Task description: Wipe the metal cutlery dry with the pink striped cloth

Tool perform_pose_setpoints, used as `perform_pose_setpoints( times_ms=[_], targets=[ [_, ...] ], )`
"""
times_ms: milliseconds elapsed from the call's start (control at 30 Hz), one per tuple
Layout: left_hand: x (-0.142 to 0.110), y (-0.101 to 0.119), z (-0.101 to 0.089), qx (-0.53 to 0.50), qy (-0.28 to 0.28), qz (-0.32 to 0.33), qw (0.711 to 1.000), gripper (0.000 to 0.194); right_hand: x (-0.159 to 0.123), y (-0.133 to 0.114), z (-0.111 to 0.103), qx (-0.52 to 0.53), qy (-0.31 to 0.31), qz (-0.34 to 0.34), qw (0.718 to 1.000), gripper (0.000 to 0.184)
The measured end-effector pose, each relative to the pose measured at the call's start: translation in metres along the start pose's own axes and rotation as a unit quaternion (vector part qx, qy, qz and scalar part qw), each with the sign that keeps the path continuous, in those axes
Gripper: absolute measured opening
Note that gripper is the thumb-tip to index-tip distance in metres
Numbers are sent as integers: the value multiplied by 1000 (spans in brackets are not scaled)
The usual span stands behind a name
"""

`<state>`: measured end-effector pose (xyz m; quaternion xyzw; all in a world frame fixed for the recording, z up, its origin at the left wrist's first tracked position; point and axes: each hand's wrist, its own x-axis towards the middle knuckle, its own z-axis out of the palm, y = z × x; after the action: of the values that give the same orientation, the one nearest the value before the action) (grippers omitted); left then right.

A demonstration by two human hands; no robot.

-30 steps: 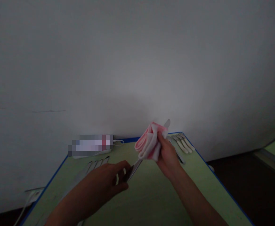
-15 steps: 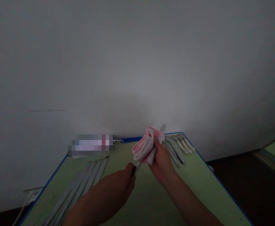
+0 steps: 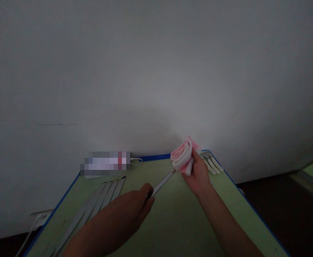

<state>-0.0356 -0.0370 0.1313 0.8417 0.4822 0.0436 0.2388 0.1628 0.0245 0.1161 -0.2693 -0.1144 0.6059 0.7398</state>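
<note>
My left hand point(image 3: 142, 203) is closed around the near end of a metal table knife point(image 3: 163, 183), which slants up and away to the right. The knife's far end meets a folded pink-and-white cloth point(image 3: 182, 157); whether its tip lies inside the folds is hidden. My right hand point(image 3: 198, 173) grips that cloth from the right side, its thumb on top. Both hands are held above the green table point(image 3: 167, 221).
Several long flat metal pieces of cutlery point(image 3: 114, 189) lie side by side on the left. Several cream-handled pieces of cutlery point(image 3: 212, 165) rest at the back right. A blurred-out white item point(image 3: 105, 164) with a cable stands at the back left, before the wall point(image 3: 156, 71).
My right hand and the cloth have moved up and right along the knife, away from my left hand. More of the blade now shows between the hands; the tip no longer sticks out beyond the cloth.
</note>
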Motion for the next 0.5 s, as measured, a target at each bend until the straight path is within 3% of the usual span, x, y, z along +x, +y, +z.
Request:
perform_pose_setpoints(
  times_ms=[167, 300, 500],
  targets=[
    [6, 3, 2, 11, 33, 17, 999, 37, -15, 25, 0, -42, 11, -37, 998, 17],
    [14, 6, 5, 13, 66, 49, 996, 39, -33, 46, 0, -124, -50, 19, 991, 29],
    [10, 4, 5, 13, 47, 88, 995, 38, -40, 44, 1, -199, -49, 1, 979, 35]
  ],
)
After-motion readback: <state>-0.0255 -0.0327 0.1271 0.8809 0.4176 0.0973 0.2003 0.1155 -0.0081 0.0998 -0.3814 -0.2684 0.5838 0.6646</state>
